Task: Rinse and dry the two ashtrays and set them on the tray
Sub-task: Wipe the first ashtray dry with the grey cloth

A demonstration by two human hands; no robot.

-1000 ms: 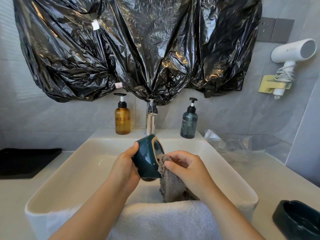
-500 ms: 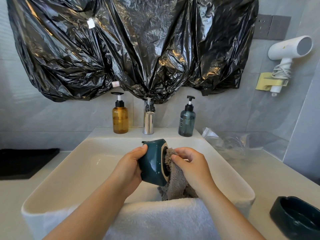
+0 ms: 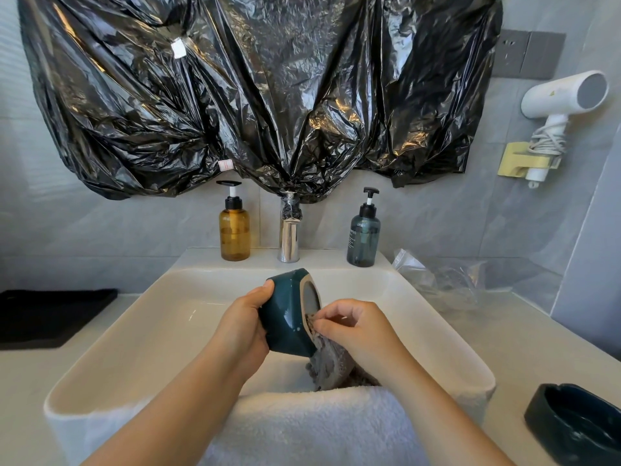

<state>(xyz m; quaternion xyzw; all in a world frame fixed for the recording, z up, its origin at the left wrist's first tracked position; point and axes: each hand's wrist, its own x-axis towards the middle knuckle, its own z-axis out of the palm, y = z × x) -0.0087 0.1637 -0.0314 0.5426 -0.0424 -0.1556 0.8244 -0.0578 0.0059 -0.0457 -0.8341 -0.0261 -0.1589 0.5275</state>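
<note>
My left hand (image 3: 242,326) grips a dark green ashtray (image 3: 285,314) on its side over the white sink (image 3: 141,331), its beige underside facing right. My right hand (image 3: 358,331) pinches a grey cloth (image 3: 327,364) against the lower edge of that underside; the cloth hangs down into the basin. A second dark ashtray (image 3: 578,428) sits upright on the counter at the lower right. A black tray (image 3: 50,316) lies on the counter at the far left.
A white towel (image 3: 319,428) drapes over the sink's front rim. Behind the basin stand an amber pump bottle (image 3: 234,230), a chrome tap (image 3: 289,235) and a blue-grey pump bottle (image 3: 364,238). Clear plastic wrap (image 3: 443,280) lies right of the sink. A hairdryer (image 3: 564,99) hangs on the wall.
The ashtray has been turned in my left hand so more of its beige underside shows. My right hand has slid the cloth down to the lower edge.
</note>
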